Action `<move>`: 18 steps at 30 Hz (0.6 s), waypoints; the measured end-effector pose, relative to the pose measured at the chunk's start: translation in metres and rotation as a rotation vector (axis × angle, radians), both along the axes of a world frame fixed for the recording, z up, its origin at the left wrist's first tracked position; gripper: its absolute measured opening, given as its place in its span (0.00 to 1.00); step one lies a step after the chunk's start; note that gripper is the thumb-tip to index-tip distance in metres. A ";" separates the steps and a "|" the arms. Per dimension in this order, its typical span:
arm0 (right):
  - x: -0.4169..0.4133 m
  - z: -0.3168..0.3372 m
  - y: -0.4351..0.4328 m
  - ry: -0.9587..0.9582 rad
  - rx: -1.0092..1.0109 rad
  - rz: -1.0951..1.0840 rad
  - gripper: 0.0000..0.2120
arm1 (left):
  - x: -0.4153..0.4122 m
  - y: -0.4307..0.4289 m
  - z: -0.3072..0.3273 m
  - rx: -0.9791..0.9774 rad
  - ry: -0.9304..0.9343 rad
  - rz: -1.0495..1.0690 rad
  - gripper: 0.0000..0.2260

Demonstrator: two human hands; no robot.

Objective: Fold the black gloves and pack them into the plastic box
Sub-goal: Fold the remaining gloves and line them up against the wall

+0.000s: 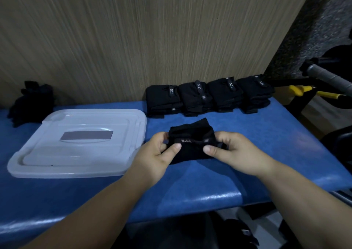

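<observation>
Our left hand (156,157) and right hand (240,153) pinched a black glove (190,132) by its near edge. The lidded plastic box (133,116) lay left on the blue surface (257,138), four folded glove stacks (194,99) behind.

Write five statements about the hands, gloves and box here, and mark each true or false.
1. The left hand and right hand both pinch one black glove. True.
2. The plastic box stands open. False: its lid is on.
3. Four stacks of folded gloves sit along the wall. True.
4. The loose glove pile lies right of the box. False: it lies at the far left, behind the box.
5. The table is blue. True.
</observation>
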State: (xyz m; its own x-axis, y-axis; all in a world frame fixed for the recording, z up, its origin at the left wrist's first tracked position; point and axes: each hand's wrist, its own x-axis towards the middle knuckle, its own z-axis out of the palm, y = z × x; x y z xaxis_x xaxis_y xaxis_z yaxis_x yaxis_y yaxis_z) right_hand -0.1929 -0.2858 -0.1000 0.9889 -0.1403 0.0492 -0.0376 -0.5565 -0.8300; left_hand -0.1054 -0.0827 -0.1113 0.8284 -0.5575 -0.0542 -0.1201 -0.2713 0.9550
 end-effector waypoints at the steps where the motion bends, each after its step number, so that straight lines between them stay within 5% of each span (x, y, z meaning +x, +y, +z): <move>1: 0.001 -0.001 0.000 0.018 0.030 -0.010 0.13 | 0.000 0.000 0.001 0.025 -0.015 0.013 0.11; 5: 0.005 -0.004 0.005 0.098 -0.015 -0.128 0.23 | 0.000 0.002 -0.001 0.147 -0.167 0.042 0.19; 13: 0.008 0.001 0.021 0.199 -0.355 -0.366 0.23 | 0.000 -0.004 -0.004 0.271 -0.368 0.081 0.24; 18: 0.007 -0.009 0.028 0.065 -0.524 -0.439 0.10 | -0.005 -0.003 -0.007 0.337 -0.792 -0.066 0.23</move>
State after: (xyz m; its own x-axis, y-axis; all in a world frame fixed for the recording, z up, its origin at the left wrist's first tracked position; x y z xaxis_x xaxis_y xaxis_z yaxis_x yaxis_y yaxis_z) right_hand -0.1856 -0.2577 -0.1094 0.8491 -0.5027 0.1622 -0.3923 -0.8058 -0.4436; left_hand -0.1107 -0.0855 -0.1183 0.6589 -0.6635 0.3543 -0.7417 -0.4945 0.4531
